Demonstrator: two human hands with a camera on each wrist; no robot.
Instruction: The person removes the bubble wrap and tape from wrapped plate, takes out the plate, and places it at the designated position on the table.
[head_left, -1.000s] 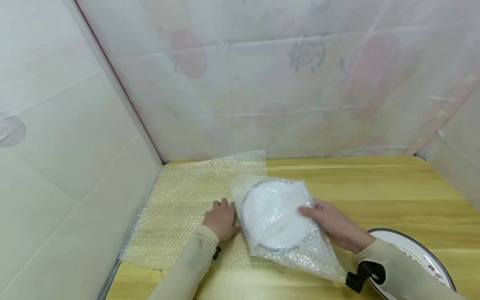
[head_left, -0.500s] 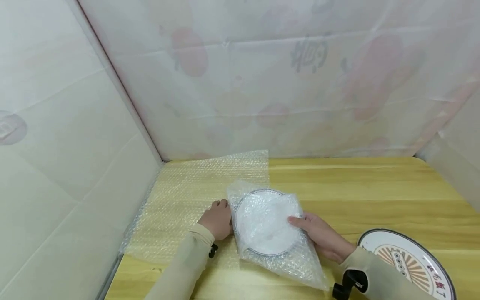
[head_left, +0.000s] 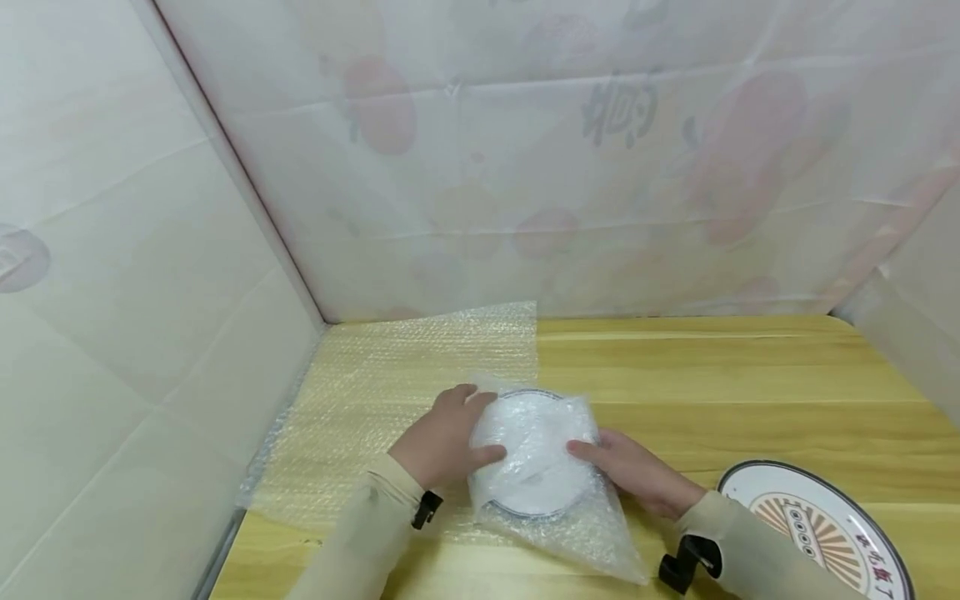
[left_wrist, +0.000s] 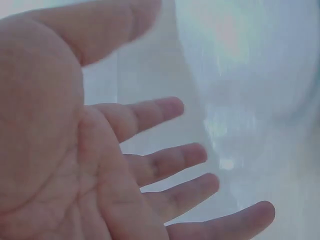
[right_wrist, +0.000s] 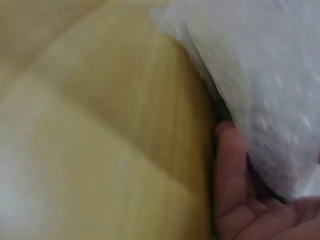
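A white plate (head_left: 536,467) with a dark rim lies inside bubble wrap, whose loose end trails toward the near right. My right hand (head_left: 641,473) grips the wrapped plate at its right side, thumb on top. In the right wrist view, fingers (right_wrist: 231,170) pass under the bubble wrap (right_wrist: 272,95). At the plate's left side is my left hand (head_left: 445,437), thumb and fingertips over the edge of the wrap. Its fingers (left_wrist: 167,162) are spread and nearly straight in the left wrist view.
A flat sheet of bubble wrap (head_left: 375,375) covers the left part of the wooden table (head_left: 712,367). At the right front lies another plate (head_left: 765,482), dark-rimmed with a sunburst print, partly behind the right sleeve. Fabric walls (head_left: 487,167) enclose the back and sides.
The wrapped plate has come nearer and slightly left with my right hand. My left hand has moved from beside the wrap to over its left edge.
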